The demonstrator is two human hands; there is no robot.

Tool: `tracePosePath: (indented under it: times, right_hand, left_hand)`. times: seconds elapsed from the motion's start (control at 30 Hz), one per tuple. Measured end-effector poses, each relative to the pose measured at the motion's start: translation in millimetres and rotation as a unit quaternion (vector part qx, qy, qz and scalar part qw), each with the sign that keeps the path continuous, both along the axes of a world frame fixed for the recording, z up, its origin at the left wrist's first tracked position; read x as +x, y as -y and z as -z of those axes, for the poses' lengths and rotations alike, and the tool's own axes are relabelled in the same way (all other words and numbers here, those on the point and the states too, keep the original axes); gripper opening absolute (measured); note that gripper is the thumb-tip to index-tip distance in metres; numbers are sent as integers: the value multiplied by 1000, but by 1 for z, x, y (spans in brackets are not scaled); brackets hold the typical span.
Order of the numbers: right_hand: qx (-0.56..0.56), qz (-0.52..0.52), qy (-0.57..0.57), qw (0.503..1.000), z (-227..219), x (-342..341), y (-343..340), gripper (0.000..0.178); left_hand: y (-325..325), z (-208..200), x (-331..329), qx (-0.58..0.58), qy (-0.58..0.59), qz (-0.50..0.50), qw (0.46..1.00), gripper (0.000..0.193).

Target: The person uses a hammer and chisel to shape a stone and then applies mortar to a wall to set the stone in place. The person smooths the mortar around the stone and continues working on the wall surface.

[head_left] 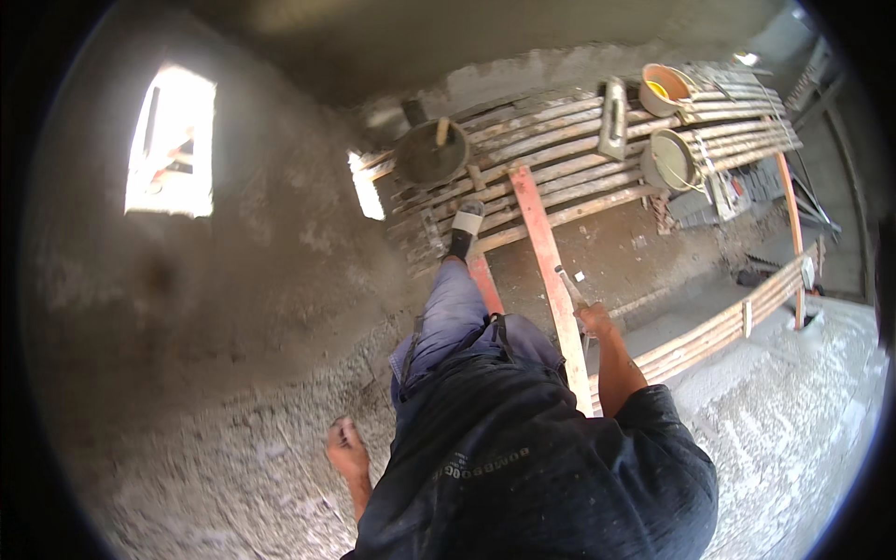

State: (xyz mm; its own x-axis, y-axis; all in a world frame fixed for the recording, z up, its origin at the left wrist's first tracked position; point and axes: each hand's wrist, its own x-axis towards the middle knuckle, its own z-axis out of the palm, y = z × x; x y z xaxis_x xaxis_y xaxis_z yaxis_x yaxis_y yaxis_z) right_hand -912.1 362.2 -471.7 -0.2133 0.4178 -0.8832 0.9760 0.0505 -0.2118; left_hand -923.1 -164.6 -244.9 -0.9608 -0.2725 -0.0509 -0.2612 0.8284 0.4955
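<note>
My right hand [595, 320] is closed around the light handle of a slim hand tool [571, 286]; its exact kind is unclear. The tool lies over or just beside a long reddish plank [541, 233], which runs from the scaffold platform toward my body. Away from the platform, at my left side by the rough wall, my left hand [347, 450] has its fingers curled in. Whether anything is inside them cannot be made out. My foot [467, 220] rests at the edge of the slatted wooden platform [546, 140].
On the platform are a dark round tub [429, 159] with a wooden-handled tool, a plastering float [613, 119], a grey bucket [670, 161] and an orange-rimmed bucket [665, 89]. Another slatted walkway [709, 336] lies lower right. A bright window opening [171, 140] is at left.
</note>
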Motion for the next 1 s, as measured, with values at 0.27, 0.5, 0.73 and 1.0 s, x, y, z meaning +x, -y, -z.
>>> tracePosePath:
  times: [0.27, 0.5, 0.73, 1.0]
  right_hand:
    - [-18, -33, -57, 998, 58, -71, -34, 27]
    - [53, 62, 23, 996, 151, -201, -89, 39]
    - [214, 35, -118, 969, 241, -310, -147, 45]
    - [64, -49, -17, 997, 281, -210, -31, 55]
  left_hand:
    - [-71, 134, -201, 99, 155, 210, 960, 33]
    - [-41, 323, -391, 46, 386, 147, 909, 31]
    - [-117, 463, -514, 4, 297, 90, 951, 50]
    - [-159, 540, -566, 133, 274, 82, 949, 72]
